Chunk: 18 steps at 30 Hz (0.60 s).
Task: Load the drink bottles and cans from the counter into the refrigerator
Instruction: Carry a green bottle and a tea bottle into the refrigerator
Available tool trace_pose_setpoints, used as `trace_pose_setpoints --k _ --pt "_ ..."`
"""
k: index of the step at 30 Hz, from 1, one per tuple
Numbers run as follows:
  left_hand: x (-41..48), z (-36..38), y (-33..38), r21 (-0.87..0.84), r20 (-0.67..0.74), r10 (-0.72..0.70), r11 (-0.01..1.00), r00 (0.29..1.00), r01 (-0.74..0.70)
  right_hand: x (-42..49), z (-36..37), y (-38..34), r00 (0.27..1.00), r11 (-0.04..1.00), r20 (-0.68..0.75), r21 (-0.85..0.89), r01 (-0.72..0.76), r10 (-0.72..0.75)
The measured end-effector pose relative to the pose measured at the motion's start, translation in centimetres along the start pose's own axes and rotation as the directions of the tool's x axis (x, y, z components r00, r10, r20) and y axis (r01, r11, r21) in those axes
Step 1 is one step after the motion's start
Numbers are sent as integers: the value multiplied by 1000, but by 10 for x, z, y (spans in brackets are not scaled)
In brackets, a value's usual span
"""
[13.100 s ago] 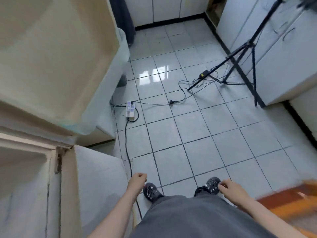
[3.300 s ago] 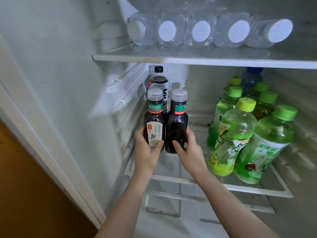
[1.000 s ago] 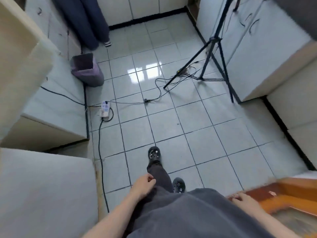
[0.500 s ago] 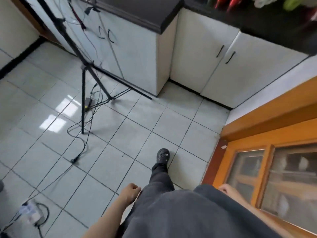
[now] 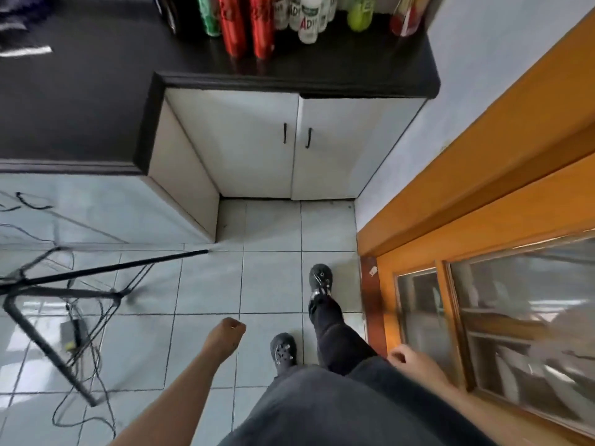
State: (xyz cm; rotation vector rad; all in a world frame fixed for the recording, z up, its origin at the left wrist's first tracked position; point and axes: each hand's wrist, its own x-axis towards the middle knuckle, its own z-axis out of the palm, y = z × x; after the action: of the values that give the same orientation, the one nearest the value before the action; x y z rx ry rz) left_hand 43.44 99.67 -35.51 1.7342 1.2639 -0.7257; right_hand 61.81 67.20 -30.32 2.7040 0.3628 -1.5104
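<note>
Drinks stand on the black counter (image 5: 322,75) at the top: two red cans (image 5: 262,30), a green can (image 5: 207,17), white bottles (image 5: 309,20), a green bottle (image 5: 360,14) and a red-based bottle (image 5: 404,20). My left hand (image 5: 227,334) hangs low over the floor, fingers loosely curled, holding nothing. At my right side, my right hand (image 5: 410,360) also hangs empty with relaxed curled fingers. Both hands are far below the counter. The refrigerator is out of view.
White cabinet doors (image 5: 289,149) sit under the counter. An orange wooden door with glass panes (image 5: 483,300) fills the right. A black tripod leg (image 5: 48,346) and tangled cables (image 5: 83,333) lie on the tiled floor at the left. My feet stand on the tiles.
The view has swung from the fridge shelf, across the floor, to face the counter with the drinks. Both hands let go of the dark bottles and now hang empty.
</note>
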Motion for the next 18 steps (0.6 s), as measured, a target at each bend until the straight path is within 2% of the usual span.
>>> trace_pose_setpoints --k 5,8,12,15,18 --pt "21 -7 64 -4 142 -8 1000 990 9 61 -46 -15 999 997 39 81 -15 12" --pt "33 -23 100 -84 181 -37 995 983 53 104 -102 -37 1000 999 20 46 12 -13" --pt "60 -68 162 -115 86 -80 989 993 90 156 -200 -79 994 987 -81 142 78 -66" --pt "80 -107 224 -207 -23 -26 978 999 21 181 -273 -116 965 960 -214 200 198 -155" --pt "95 -141 291 -378 -125 17 924 992 -63 194 -333 -151 922 918 -329 263 296 -204"
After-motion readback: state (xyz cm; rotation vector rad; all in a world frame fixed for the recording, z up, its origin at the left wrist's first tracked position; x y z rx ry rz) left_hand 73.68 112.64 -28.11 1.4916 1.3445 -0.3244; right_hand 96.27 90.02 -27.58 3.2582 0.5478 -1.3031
